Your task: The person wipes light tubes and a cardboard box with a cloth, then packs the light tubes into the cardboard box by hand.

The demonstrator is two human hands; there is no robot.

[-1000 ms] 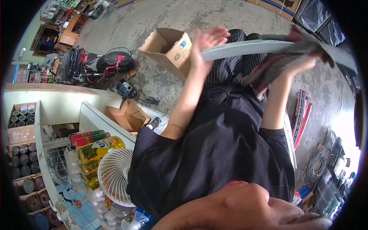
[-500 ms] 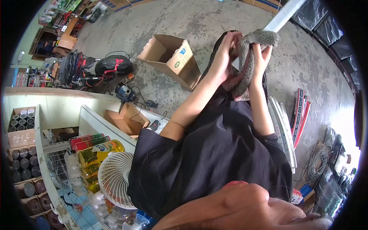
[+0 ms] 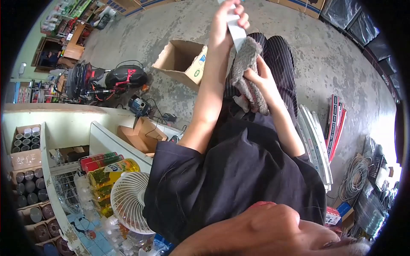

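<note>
A pale, flat, metallic-looking strip (image 3: 237, 32) runs up past the top edge of the view, so its far end is hidden. My left hand (image 3: 222, 25) is closed around it. Grey fluffy cloth (image 3: 247, 59) is bunched against the strip's lower end, above my lap. My right hand (image 3: 264, 81) grips the cloth, thumb and fingers pressing into it. The cloth's lower folds hang towards my dark shirt (image 3: 243, 166). Striped trousers (image 3: 279, 55) show behind it.
An open cardboard box (image 3: 183, 64) stands on the concrete floor ahead to the left. Beyond it is a motorbike (image 3: 106, 79). A white fan (image 3: 132, 202) and yellow bottles (image 3: 113, 173) are close at my left. Long packages (image 3: 335, 128) and coiled cable (image 3: 356, 175) lie to my right.
My left hand has moved up and forward from the cloth onto the strip. The strip has swung from leaning right to leaning left. My right hand and the cloth have shifted left and lower.
</note>
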